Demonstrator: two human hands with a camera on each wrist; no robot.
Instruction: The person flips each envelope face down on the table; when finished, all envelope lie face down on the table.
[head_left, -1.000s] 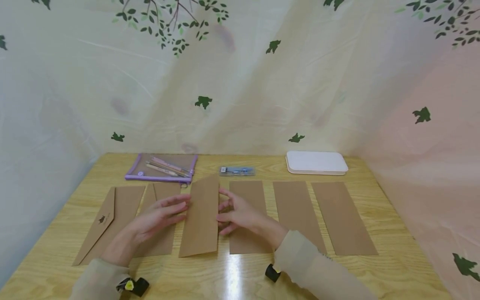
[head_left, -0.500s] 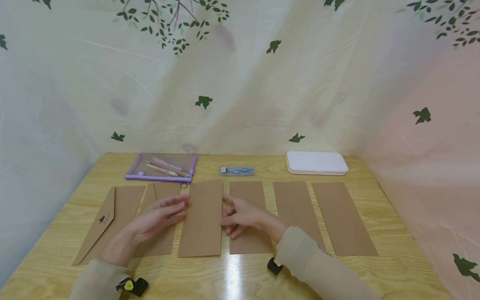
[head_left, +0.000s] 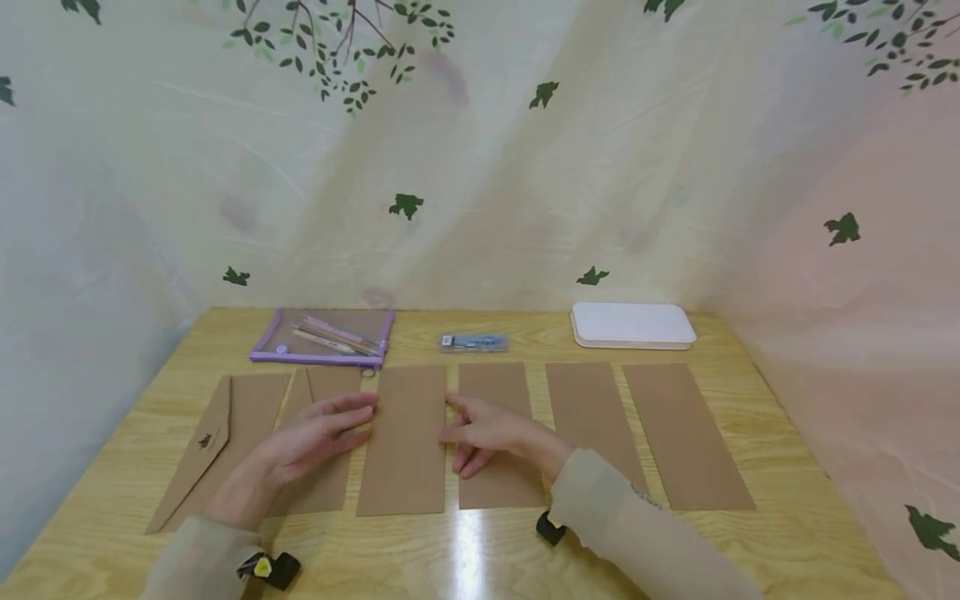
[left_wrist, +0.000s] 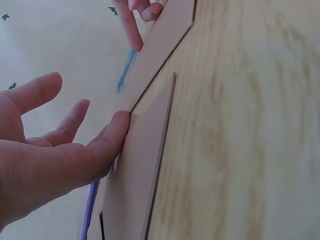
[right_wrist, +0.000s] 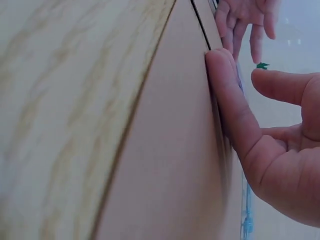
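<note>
A plain brown paper envelope point(head_left: 405, 446) lies flat on the table between both hands, third from the left in a row of envelopes. My left hand point(head_left: 315, 435) reaches over the second envelope point(head_left: 324, 492), its relaxed fingertips right at the middle envelope's left edge. From the other side my right hand point(head_left: 498, 432) touches the right edge with thumb and forefinger, its other fingers loosely bent above the fourth envelope point(head_left: 495, 379). The right wrist view shows the thumb of the right hand point(right_wrist: 270, 155) lying along that edge, its fingers apart from it.
The leftmost envelope point(head_left: 251, 442) shows its flap and a small dark print. Two more envelopes, one point(head_left: 588, 408) nearer and one point(head_left: 686, 433) farther right, continue the row. Behind stand a purple-edged pouch point(head_left: 322, 361) with pens, a small clear case point(head_left: 474, 342) and a white box point(head_left: 633, 323).
The middle envelope has gone from tilted, its right side raised, to flat on the table. My right hand has come down with its edge; the left has stayed in place.
</note>
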